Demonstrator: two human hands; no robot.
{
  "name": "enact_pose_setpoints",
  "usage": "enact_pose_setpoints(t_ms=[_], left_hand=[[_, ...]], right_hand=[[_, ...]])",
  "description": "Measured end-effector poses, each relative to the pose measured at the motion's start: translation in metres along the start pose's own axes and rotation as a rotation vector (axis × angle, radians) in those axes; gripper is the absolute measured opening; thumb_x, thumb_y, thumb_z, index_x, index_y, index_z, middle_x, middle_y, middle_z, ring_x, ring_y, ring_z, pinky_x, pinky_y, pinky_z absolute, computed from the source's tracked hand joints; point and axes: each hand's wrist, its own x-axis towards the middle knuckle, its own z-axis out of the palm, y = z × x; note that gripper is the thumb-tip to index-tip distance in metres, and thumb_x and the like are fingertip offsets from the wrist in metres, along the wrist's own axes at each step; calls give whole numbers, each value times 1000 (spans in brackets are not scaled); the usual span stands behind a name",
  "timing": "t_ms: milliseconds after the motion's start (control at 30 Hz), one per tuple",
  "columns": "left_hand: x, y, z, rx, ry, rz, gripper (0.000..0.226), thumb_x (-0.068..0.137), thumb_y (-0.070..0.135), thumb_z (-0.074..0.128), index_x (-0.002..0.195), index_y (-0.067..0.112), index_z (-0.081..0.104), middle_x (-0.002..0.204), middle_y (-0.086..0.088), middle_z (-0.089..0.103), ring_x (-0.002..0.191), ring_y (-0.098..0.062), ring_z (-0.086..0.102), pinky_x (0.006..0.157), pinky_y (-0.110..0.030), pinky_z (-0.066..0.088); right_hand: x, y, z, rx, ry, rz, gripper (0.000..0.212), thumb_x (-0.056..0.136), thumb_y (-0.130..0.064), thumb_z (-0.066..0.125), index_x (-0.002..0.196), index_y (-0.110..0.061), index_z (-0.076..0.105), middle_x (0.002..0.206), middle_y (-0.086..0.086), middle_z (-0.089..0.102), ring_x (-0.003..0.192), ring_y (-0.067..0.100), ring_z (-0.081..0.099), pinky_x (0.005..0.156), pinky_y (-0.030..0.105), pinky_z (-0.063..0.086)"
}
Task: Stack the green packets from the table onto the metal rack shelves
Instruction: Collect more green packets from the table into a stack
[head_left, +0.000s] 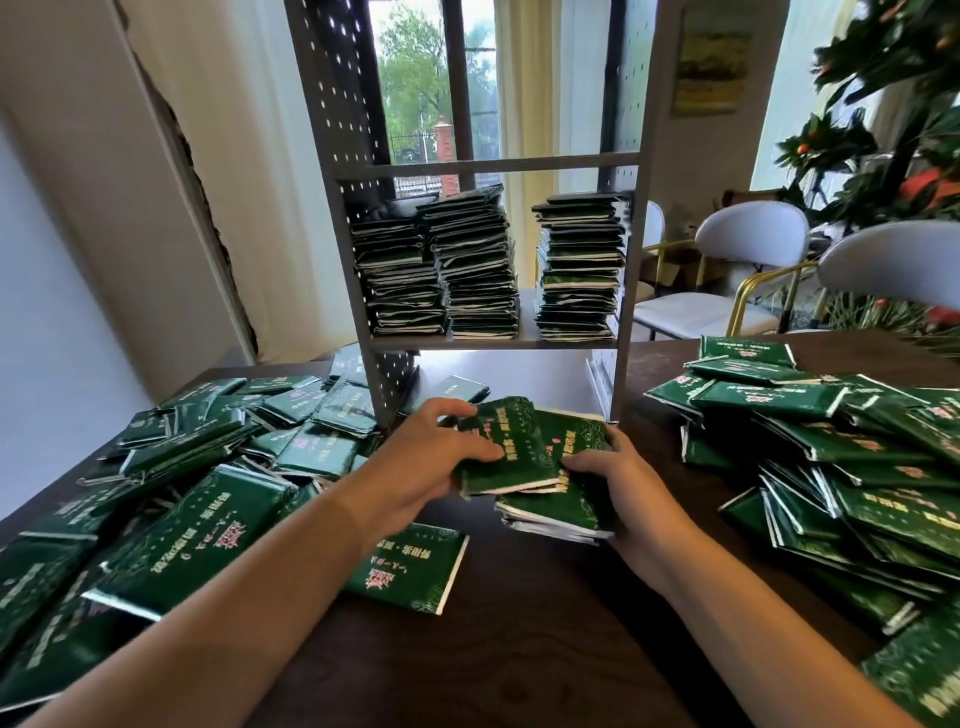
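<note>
Left hand: fingers curled over the far edge of an upper packet, thumb laid along its near left side; the packet is gripped and tilted across the bundle below.

Right hand: a small bundle of green packets is held from the right side, thumb pressed on the top face, fingers wrapped beneath. The bundle is kept at centre, just above the dark bench, directly near the foot of the rack.

Metal rack: grey, with perforated side panels, stood on the far middle of the bench. Three stacks are carried on its visible shelf: a left stack, a middle stack touching it, and a right stack set apart by a gap.

Loose packets, left heap: spread untidily over the left of the bench, overlapping.

Loose packets, right heap: piled on the right of the bench, overlapping.

Single packet: laid flat on the bench, partly under the left forearm.

White chairs: placed far right, beyond the bench.
</note>
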Motion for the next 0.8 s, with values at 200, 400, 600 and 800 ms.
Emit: enact_pose_setpoints(t_ms=[200,400,600,800], left_hand=[[-11,1,2,312,-60,61,78,91,12,72,153,24,26,118,2,68,79,-2,70,79,-22,56],[-22,-14,12,648,-105,205,63,93,38,69,147,31,38,104,20,62,90,7,64,89,-22,55],[-27,0,-20,966,-169,224,59,93,26,68,146,33,45,133,13,57,116,-2,56,98,-19,43],[-38,7,-54,1364,-327,-39,81,85,23,78,152,40,35,150,12,42,134,-13,44,104,-25,36]], right_hand=[[-1,3,1,2,-44,-6,39,94,-6,55,127,-25,58,108,13,75,94,33,74,83,47,59],[-8,10,8,-132,-142,-49,37,93,-18,68,128,-22,55,108,9,75,93,24,75,77,38,60],[-8,8,6,-167,-139,-15,42,89,-7,71,125,-19,55,102,10,77,89,27,76,77,38,59],[-8,8,5,-178,-159,8,42,89,-10,72,125,-21,55,99,10,78,87,28,77,78,38,59]])
